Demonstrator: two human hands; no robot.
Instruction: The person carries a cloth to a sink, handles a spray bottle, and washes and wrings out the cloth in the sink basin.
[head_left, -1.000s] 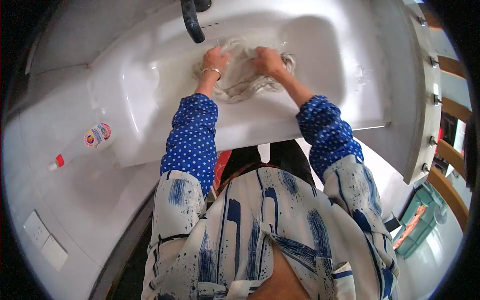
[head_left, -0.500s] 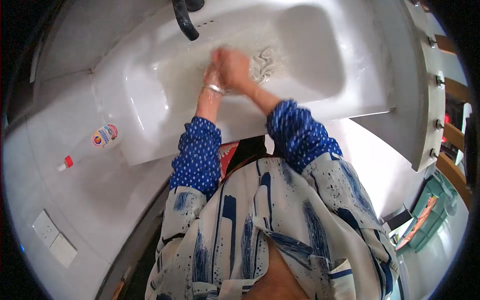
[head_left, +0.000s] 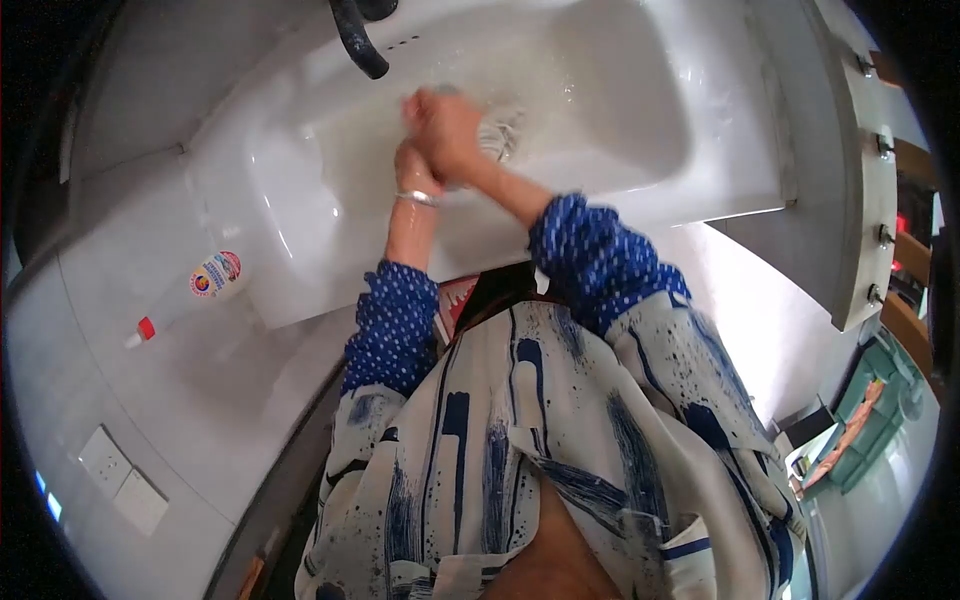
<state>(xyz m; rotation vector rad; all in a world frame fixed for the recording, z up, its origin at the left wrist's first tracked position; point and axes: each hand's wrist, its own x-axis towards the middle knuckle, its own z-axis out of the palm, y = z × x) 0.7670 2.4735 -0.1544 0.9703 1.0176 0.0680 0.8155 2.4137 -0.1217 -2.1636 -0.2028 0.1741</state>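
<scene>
Over the basin of the white sink (head_left: 285, 190), my two hands are closed and pressed together. My right hand (head_left: 450, 132) lies across my left hand (head_left: 414, 168), which has a silver bracelet at its wrist. A wet, crumpled off-white cloth (head_left: 502, 130) sticks out on the right side of the hands, its folds bunched against my right hand. Part of the cloth is hidden between or beneath the hands, and the fingers are slightly blurred. Shallow cloudy water (head_left: 540, 85) lies around them.
A black faucet (head_left: 358, 40) hangs over the sink's back edge. To the left, a clear bottle (head_left: 200, 290) with a red-and-white cap lies on the pale surface, beyond the sink's rim. A knobbed cabinet front (head_left: 868, 180) stands at right.
My hands have shifted slightly left, and my right hand has slid over the left. The cloth has drawn left and bunched closer to them. The view has tilted a little.
</scene>
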